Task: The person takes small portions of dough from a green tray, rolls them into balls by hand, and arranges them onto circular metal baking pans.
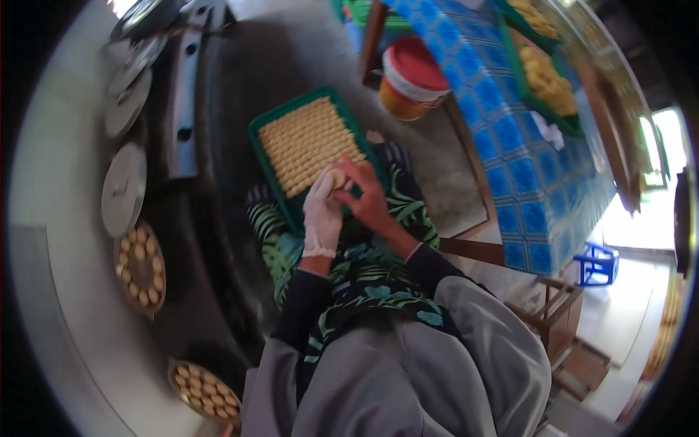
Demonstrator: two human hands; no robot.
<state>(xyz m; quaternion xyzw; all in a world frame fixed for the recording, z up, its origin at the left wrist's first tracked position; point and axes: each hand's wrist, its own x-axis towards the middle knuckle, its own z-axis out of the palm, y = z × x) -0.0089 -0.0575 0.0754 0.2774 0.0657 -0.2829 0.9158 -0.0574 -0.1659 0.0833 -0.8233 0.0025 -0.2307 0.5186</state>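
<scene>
My left hand (322, 217), in a thin white glove, holds a small pale round dough piece (338, 179) at its fingertips. Bare, my right hand (370, 198) curves its thumb and fingers around the other side of that piece. Both hands are over the near edge of a green tray (256, 137) at my lap. Close rows of small rounded dough pieces (306, 138) cover most of the tray. Its near right corner is partly hidden by my hands.
At left, a dark counter carries round pans (140, 269) of browned pieces and metal lids (124, 191). A blue checked table (520, 218) stands at right with green trays of dough. Beneath its edge sits a red-lidded bucket (415, 76). A blue stool (598, 265) is farther right.
</scene>
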